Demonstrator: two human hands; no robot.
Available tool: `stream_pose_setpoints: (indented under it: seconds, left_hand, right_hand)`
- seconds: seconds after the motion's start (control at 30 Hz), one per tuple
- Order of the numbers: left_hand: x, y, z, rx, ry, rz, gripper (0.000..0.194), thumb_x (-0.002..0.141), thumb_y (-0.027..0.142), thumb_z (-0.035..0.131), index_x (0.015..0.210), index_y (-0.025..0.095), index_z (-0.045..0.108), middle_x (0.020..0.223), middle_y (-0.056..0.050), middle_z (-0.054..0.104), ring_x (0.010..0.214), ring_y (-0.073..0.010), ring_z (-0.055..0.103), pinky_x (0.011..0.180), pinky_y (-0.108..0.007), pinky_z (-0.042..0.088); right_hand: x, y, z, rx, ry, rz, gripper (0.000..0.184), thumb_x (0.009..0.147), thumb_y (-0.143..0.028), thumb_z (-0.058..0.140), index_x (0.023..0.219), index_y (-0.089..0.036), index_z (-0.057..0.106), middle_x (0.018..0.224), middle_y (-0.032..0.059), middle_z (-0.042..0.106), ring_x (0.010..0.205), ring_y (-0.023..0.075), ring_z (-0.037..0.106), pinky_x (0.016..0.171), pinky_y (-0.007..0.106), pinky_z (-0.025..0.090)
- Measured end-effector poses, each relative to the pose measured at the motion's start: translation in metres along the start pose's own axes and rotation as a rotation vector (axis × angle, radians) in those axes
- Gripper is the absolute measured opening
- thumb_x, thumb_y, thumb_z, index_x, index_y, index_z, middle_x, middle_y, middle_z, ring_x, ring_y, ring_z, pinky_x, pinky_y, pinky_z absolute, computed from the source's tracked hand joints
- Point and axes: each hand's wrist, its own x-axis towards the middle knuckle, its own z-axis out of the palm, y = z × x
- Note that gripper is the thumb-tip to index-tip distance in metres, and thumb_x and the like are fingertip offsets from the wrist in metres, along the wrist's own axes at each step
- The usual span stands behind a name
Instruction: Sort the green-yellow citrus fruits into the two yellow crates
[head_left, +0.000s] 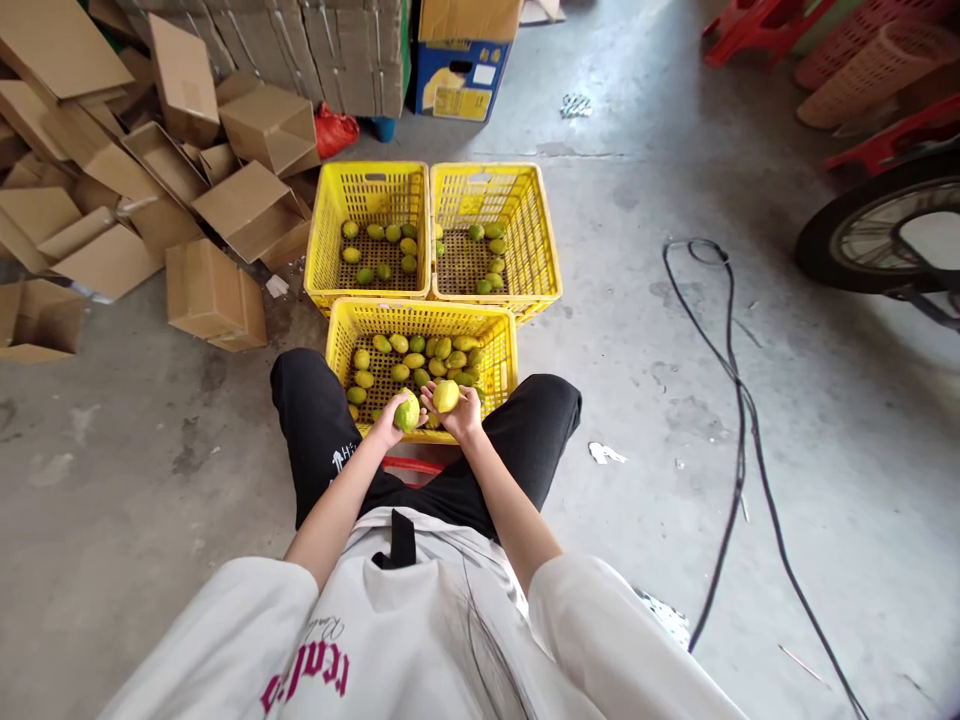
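Observation:
My left hand (388, 422) holds a green-yellow lemon (407, 412), fingers curled around its side. In my right hand (466, 412) rests a yellow lemon (446, 397), lying on the palm and fingers. Both hands are close together above the near edge of the front yellow crate (513, 345), which stands between my knees. Inside that crate lie several green and yellow lemons (443, 348), mostly towards the middle and right. Behind it, side by side, are a back left crate (315, 230) and a back right crate (553, 240), each with several lemons on its floor.
Cardboard boxes (210, 290) are heaped at the left. A blue and yellow carton (457, 85) stands at the back. To the right, a black cable (739, 390) lies on the floor near a motorbike wheel (885, 230). Paper scraps (606, 453) lie nearby.

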Motion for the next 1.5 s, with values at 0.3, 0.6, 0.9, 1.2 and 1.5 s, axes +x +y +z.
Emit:
stream_pose_setpoints:
  seconds: [0.3,0.6,0.9,1.2,1.5]
  left_hand:
    - [0.000,-0.001,-0.001,0.053,-0.017,-0.022,0.013,0.086,0.019,0.073,0.091,0.017,0.061,0.071,-0.002,0.069,0.058,-0.0159,0.071,0.059,-0.027,0.062]
    - [-0.004,0.004,-0.001,-0.074,-0.073,-0.028,0.031,0.094,0.034,0.052,0.103,0.011,0.071,0.086,-0.015,0.076,0.086,-0.0290,0.078,0.079,-0.044,0.065]
    - [0.001,0.003,0.001,-0.047,0.071,0.029,0.019,0.097,0.035,0.064,0.088,0.018,0.065,0.071,-0.004,0.070,0.069,-0.0195,0.072,0.065,-0.030,0.060]
    - [0.000,0.005,-0.002,0.046,0.196,0.039,0.025,0.098,0.033,0.061,0.078,0.019,0.060,0.060,0.001,0.063,0.051,-0.0126,0.062,0.047,-0.022,0.047]
    - [0.000,0.002,-0.006,-0.163,-0.013,0.087,0.009,0.091,0.025,0.057,0.085,0.019,0.060,0.076,-0.004,0.070,0.077,-0.0200,0.074,0.080,-0.035,0.063]
  right_hand:
    - [0.002,0.002,0.001,-0.026,0.060,-0.009,0.010,0.084,-0.030,0.069,0.086,-0.023,0.062,0.077,0.0042,0.072,0.076,0.0212,0.074,0.066,0.032,0.067]
    - [0.005,-0.002,-0.003,-0.018,0.139,-0.065,0.003,0.080,-0.025,0.063,0.083,-0.023,0.063,0.070,0.0016,0.069,0.064,0.0165,0.068,0.058,0.026,0.061]
    - [0.009,0.000,-0.007,-0.066,0.118,-0.131,0.011,0.080,-0.034,0.061,0.088,-0.025,0.061,0.075,0.0033,0.073,0.075,0.0246,0.075,0.074,0.043,0.068]
    - [0.004,0.001,0.004,-0.059,0.054,-0.123,0.013,0.081,-0.033,0.065,0.090,-0.023,0.063,0.079,0.0070,0.074,0.098,0.0319,0.078,0.081,0.051,0.069]
    - [-0.003,-0.002,0.007,0.000,0.079,-0.052,0.008,0.083,-0.030,0.067,0.084,-0.023,0.063,0.072,0.0028,0.071,0.068,0.0177,0.072,0.057,0.026,0.064]
